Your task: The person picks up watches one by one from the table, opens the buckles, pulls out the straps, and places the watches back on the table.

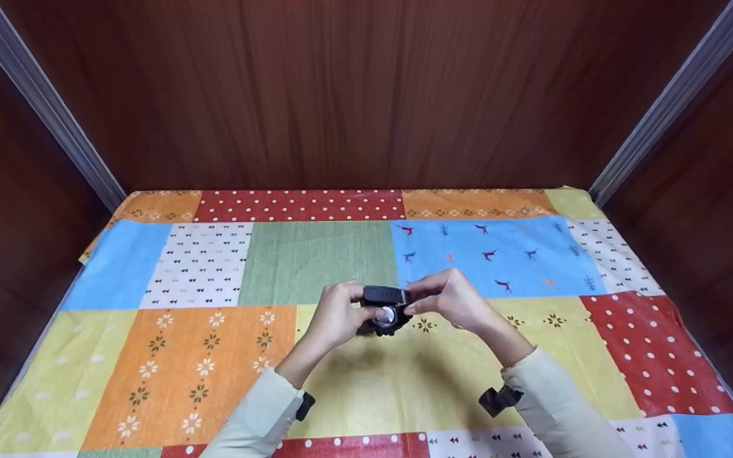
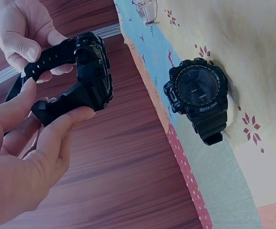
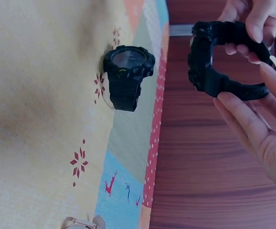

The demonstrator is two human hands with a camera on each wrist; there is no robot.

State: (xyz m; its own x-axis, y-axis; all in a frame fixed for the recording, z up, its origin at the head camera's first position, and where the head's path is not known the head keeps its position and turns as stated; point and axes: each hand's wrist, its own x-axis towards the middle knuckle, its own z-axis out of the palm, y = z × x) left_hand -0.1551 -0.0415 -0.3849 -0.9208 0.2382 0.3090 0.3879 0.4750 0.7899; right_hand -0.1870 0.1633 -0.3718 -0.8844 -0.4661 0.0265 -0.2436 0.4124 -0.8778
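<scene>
Both hands hold one black digital watch (image 1: 384, 299) in the air over the tablecloth. My left hand (image 1: 355, 313) pinches one strap end (image 2: 52, 107) between thumb and fingers. My right hand (image 1: 415, 303) pinches the other strap, the one with the holes (image 2: 47, 62), from the far side. The strap curves into a loop, seen edge-on in the right wrist view as the held watch (image 3: 209, 67). A second black watch (image 2: 197, 90) lies face up on the yellow patch of the cloth just under the hands, also visible as the lying watch (image 3: 126, 71).
A patchwork tablecloth (image 1: 201, 356) covers the table, which is boxed in by dark wooden walls (image 1: 366, 89) at the back and sides. A small pale object (image 2: 145, 10) lies on the cloth to the right of the watches.
</scene>
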